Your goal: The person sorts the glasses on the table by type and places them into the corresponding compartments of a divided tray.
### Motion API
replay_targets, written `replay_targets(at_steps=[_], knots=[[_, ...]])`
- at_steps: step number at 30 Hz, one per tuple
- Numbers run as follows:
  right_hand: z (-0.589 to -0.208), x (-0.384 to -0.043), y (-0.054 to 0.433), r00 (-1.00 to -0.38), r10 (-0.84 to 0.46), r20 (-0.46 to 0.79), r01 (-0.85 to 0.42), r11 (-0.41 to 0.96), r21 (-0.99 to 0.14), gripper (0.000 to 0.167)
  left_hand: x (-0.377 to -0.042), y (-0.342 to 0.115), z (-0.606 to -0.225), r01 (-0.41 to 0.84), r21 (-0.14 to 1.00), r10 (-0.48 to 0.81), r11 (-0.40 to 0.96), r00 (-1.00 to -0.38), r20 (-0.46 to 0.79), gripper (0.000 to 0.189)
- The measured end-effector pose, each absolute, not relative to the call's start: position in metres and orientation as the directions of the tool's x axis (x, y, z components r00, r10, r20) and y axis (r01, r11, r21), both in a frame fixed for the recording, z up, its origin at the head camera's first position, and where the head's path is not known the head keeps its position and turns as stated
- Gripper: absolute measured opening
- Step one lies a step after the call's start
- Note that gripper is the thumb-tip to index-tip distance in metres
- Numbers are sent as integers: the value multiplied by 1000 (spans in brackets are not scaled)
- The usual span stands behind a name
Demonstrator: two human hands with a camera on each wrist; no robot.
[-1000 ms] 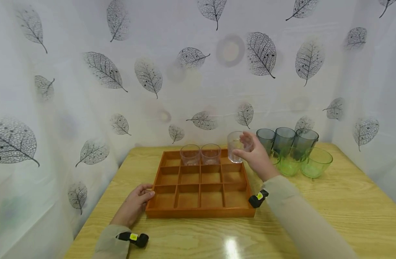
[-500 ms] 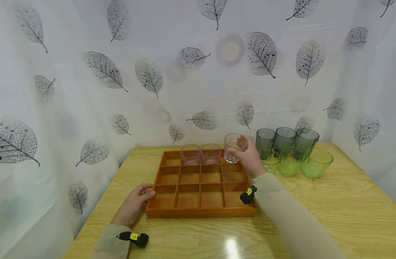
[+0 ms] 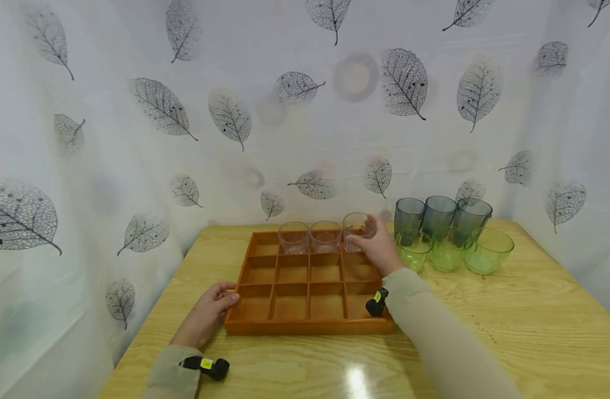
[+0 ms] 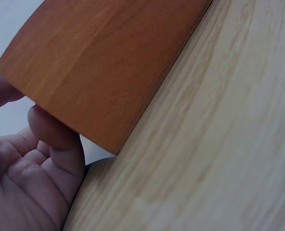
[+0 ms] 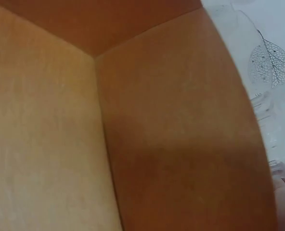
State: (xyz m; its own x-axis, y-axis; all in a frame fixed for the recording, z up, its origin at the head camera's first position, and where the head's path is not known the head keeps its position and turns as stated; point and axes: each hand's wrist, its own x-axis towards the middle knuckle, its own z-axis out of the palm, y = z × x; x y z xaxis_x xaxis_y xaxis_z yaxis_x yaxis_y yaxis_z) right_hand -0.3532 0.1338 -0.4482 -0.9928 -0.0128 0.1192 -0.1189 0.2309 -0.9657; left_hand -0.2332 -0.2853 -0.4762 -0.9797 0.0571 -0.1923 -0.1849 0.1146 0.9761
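Note:
My right hand (image 3: 380,246) grips a clear glass (image 3: 355,224) upright over the back-right compartment of the divided wooden tray (image 3: 309,328). Thumb and fingers sit on opposite sides of the glass, its base now behind the divider. In the right wrist view a compartment wall (image 5: 176,120) covers most of the glass. Two more clear glasses (image 3: 293,235) stand in the middle compartments of the back row. At the tray's left side my left hand (image 3: 205,313) holds the wall near the front corner; the left wrist view shows its curled fingers (image 4: 56,127) against the tray's edge.
Right of the tray stand three dark grey tumblers (image 3: 438,213) in a row, with three green glasses (image 3: 488,252) in front of them. All are on a wooden table (image 3: 524,321). A leaf-patterned curtain (image 3: 305,138) hangs behind and at both sides.
My right hand has moved left and down with the clear glass, from above the tray's back-right corner into the compartment. The left hand stays on the tray's side.

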Motion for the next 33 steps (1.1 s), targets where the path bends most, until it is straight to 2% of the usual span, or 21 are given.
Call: replay_targets(at_steps=[13, 23, 33], knots=[[-452, -349, 132, -993, -7, 122, -118, 298, -947, 104, -231, -284, -476, -183, 974, 48, 133, -981, -190, 46], [-453, -356, 136, -993, -32, 117, -121, 348, -930, 97, -233, -286, -478, -182, 975, 37, 130, -982, -188, 44], [-449, -352, 136, -992, -43, 115, -123, 403, -907, 97, -232, -283, -475, -179, 975, 49, 131, -981, -186, 45]])
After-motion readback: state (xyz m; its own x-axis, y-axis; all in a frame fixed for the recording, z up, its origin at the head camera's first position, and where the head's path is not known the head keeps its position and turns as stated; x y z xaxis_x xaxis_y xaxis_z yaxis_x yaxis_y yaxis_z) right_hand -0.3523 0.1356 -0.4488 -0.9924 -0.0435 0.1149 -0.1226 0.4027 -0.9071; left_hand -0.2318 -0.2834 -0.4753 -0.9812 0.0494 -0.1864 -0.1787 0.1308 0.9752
